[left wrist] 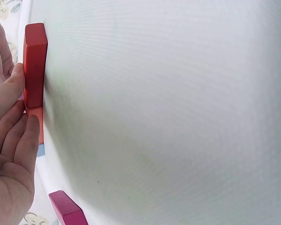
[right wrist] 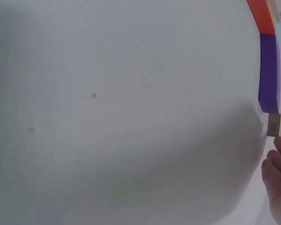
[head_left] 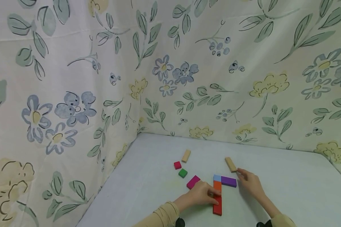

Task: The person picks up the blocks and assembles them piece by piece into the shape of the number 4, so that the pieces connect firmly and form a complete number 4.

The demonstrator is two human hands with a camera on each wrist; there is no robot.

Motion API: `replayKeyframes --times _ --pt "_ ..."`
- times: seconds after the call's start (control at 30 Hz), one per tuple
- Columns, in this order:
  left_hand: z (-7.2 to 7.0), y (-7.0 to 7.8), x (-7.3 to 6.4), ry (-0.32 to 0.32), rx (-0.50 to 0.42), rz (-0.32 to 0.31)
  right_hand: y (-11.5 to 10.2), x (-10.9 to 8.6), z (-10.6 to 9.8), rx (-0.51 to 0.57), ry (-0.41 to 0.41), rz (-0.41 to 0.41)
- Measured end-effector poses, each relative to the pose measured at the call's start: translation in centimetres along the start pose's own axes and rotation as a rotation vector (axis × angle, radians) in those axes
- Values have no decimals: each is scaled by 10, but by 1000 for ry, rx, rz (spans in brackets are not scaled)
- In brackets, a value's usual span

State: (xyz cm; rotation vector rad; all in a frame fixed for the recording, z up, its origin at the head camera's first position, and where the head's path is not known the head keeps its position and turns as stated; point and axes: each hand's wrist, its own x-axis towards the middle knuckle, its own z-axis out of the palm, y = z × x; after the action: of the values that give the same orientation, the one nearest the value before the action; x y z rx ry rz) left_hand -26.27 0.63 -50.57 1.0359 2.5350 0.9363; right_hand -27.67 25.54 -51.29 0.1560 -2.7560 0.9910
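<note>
A red block (head_left: 217,209), an orange block (head_left: 217,185) and a light blue block (head_left: 217,178) lie end to end in a row. A purple block (head_left: 228,181) extends rightward from the blue one. My left hand (head_left: 202,193) is over the red and orange blocks, its thumb and index finger bent and holding the red one near where they meet. In the left wrist view, other fingers (left wrist: 33,123) lie against the orange block. My right hand (head_left: 251,183) has its fingertips right at the near end of a plain wooden block (head_left: 230,164), fingers loosely extended.
Left of the row lies a magenta block (head_left: 193,182), partly behind my left hand. Farther back are a green cube (head_left: 183,173), a pinkish-red cube (head_left: 177,165) and another wooden block (head_left: 186,156). Flowered cloth (head_left: 187,104) hangs behind the white table (head_left: 147,176).
</note>
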Motion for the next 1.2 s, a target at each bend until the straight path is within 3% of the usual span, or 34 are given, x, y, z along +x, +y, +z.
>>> replayKeyframes --times 0.37,0.63,0.87,1.2 --pt "-2 -3 0 18 37 20 -6 9 13 5 -44 -30" --pt "-3 -2 0 21 62 31 -5 18 13 13 4 -20" --pt "-2 0 0 10 66 14 5 35 6 -20 -123 35" --pt "0 -1 1 6 30 -2 13 48 5 -46 -146 12"
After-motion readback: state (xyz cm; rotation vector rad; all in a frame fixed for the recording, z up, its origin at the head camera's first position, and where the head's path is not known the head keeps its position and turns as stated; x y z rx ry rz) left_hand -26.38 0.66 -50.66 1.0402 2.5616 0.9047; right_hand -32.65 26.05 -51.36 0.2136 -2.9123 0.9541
